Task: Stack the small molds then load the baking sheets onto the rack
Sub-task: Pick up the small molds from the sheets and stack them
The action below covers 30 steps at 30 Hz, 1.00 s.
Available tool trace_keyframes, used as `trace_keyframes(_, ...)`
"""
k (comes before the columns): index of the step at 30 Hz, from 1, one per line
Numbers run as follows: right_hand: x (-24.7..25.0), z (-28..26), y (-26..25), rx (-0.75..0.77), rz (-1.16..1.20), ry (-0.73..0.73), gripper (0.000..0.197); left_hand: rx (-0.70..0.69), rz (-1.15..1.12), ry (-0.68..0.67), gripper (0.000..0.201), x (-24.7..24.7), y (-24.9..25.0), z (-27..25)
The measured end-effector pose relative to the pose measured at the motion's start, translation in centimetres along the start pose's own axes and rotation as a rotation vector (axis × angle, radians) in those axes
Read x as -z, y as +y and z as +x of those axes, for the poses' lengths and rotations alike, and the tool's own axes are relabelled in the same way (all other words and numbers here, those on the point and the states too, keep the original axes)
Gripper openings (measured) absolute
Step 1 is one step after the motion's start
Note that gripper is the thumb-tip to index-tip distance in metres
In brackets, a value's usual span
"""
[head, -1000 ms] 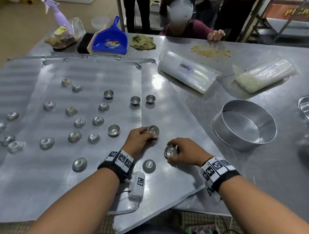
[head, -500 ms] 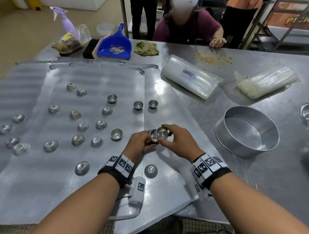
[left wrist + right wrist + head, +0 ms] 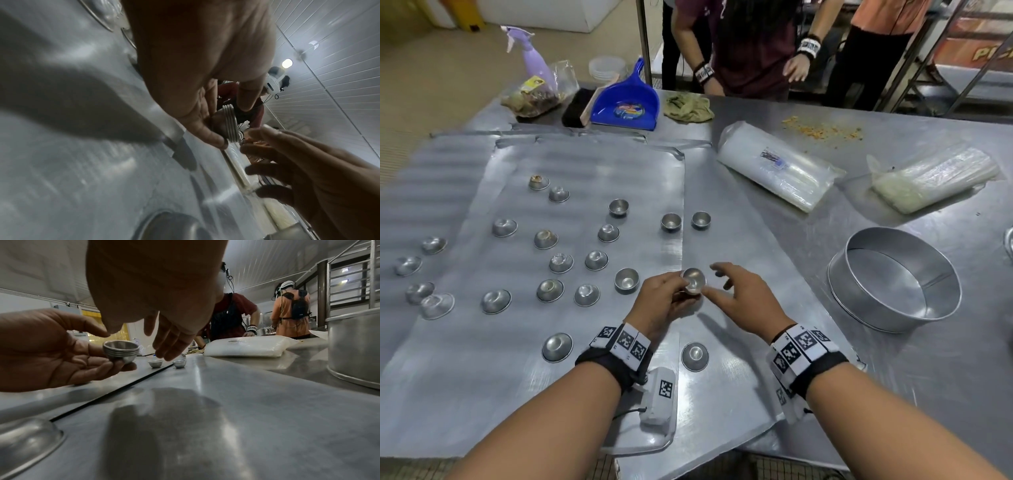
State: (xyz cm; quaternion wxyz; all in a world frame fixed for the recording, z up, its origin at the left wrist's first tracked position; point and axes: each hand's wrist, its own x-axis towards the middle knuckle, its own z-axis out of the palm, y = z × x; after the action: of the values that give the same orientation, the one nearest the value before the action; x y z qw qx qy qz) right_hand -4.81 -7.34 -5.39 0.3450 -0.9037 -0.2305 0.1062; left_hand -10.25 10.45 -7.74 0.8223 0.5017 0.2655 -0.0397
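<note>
My left hand [image 3: 669, 291] holds a short stack of small metal molds [image 3: 693, 281] between thumb and fingertips, a little above the baking sheets; the nested rims show in the left wrist view [image 3: 230, 123] and the right wrist view [image 3: 121, 350]. My right hand [image 3: 736, 291] hovers just right of the stack, fingers spread and holding nothing. Several loose molds [image 3: 595, 260] lie scattered over the baking sheets [image 3: 465, 394], some upside down. One upside-down mold [image 3: 695, 356] lies between my wrists, and two upright molds [image 3: 701, 220] stand farther back.
A round cake ring [image 3: 893, 279] stands on the steel table at the right. Two plastic-wrapped packs [image 3: 779, 166] lie behind it. A blue dustpan [image 3: 625, 99], a cloth and a spray bottle sit at the far edge, where other people stand.
My right hand picked up a mold, brought it to the one in my left hand and nested it there. It has now let go and opened beside the stack.
</note>
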Motion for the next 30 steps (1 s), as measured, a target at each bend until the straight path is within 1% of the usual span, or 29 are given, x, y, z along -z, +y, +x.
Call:
trace_keyframes(2, 0.1, -0.5, 0.6, 0.009, -0.049, -0.052, 0.042, 0.007, -0.017, 0.039, 0.024, 0.6, -0.1, 0.1)
trace_keyframes(4, 0.1, -1.2, 1.1, 0.018, -0.064, -0.182, 0.036, 0.015, -0.037, 0.066, 0.025, 1.0, -0.2, 0.1)
trace_keyframes(6, 0.0, -1.8, 1.0, 0.051, -0.073, -0.334, 0.042, 0.008, -0.046, 0.083, 0.025, 1.1, -0.3, 0.0)
trace_keyframes(8, -0.7, -2.1, 0.7, 0.116, -0.143, -0.443, 0.052, 0.002, -0.049, 0.095, 0.025, 1.1, -0.3, -0.2)
trace_keyframes(10, -1.6, -2.5, 0.5, 0.185, -0.227, -0.493, 0.057, -0.006, -0.053, 0.099, 0.026, 1.0, -0.4, -0.7)
trace_keyframes(12, -2.3, -2.7, 0.4, 0.221, -0.282, -0.517, 0.052, -0.012, -0.057, 0.103, 0.025, 0.8, -0.3, -1.2)
trace_keyframes(14, -2.4, -2.7, 0.5, 0.213, -0.302, -0.508, 0.042, -0.012, -0.062, 0.102, 0.026, 0.8, -0.3, -1.5)
trace_keyframes(16, -2.1, -2.3, 1.0, 0.180, -0.284, -0.454, 0.035, -0.023, -0.065, 0.107, 0.027, 0.7, -0.2, -1.7)
trace_keyframes(19, -1.7, -1.8, 2.3, 0.092, -0.293, -0.344, 0.032, -0.031, -0.071, 0.126, 0.028, 0.7, -0.3, -1.9)
trace_keyframes(23, -1.5, -1.4, 3.5, -0.030, -0.274, -0.188, 0.028, -0.035, -0.066, 0.121, 0.022, 0.8, -0.5, -2.1)
trace_keyframes(24, -1.5, -1.3, 3.7, -0.047, -0.256, -0.169, 0.030, -0.034, -0.065, 0.118, 0.021, 0.8, -0.5, -2.1)
trace_keyframes(27, -1.7, -1.3, 4.0, -0.052, -0.245, -0.215, 0.052, -0.032, -0.066, 0.111, 0.022, 0.9, -0.6, -2.2)
trace_keyframes(28, -1.8, -1.3, 4.1, -0.053, -0.242, -0.229, 0.054, -0.031, -0.069, 0.112, 0.022, 0.9, -0.6, -2.2)
trace_keyframes(30, -2.1, -1.3, 4.2, -0.054, -0.227, -0.225, 0.050, -0.028, -0.081, 0.117, 0.023, 0.8, -0.6, -2.2)
